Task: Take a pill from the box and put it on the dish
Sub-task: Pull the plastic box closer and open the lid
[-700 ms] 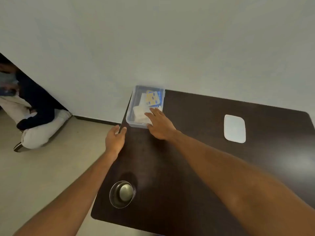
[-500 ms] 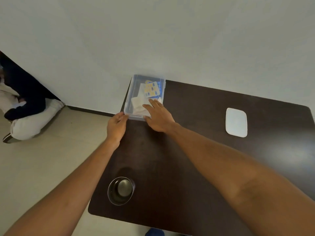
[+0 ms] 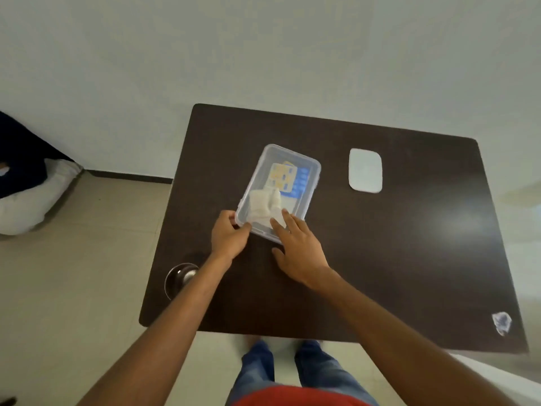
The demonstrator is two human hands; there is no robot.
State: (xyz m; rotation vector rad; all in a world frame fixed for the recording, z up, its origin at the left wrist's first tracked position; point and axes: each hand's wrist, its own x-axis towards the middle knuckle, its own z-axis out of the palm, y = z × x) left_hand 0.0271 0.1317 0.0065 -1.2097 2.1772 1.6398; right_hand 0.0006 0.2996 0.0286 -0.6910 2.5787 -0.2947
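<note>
While the left hand (image 3: pixel 229 238) pinches the box (image 3: pixel 278 194) at its lower-left corner, the right hand (image 3: pixel 301 250) lies flat, fingers spread, on the near rim. Blister packs sit inside, up-frame; the dish (image 3: pixel 178 278) waits lower left on the bench (image 3: pixel 380 259).

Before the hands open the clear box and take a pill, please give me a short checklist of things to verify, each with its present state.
1. Box rests on the table, away from its edges: ok.
2. Left hand steadies the box at its near left corner: ok.
3. Right hand lies with fingers over the near end of the box: ok.
4. Lid is off, so that the contents can be reached: cannot tell; the clear plastic is blurred.
5. Blister pack of pills is visible inside the box: ok.
6. Dish is free to receive a pill, to the right of the box: ok.
</note>
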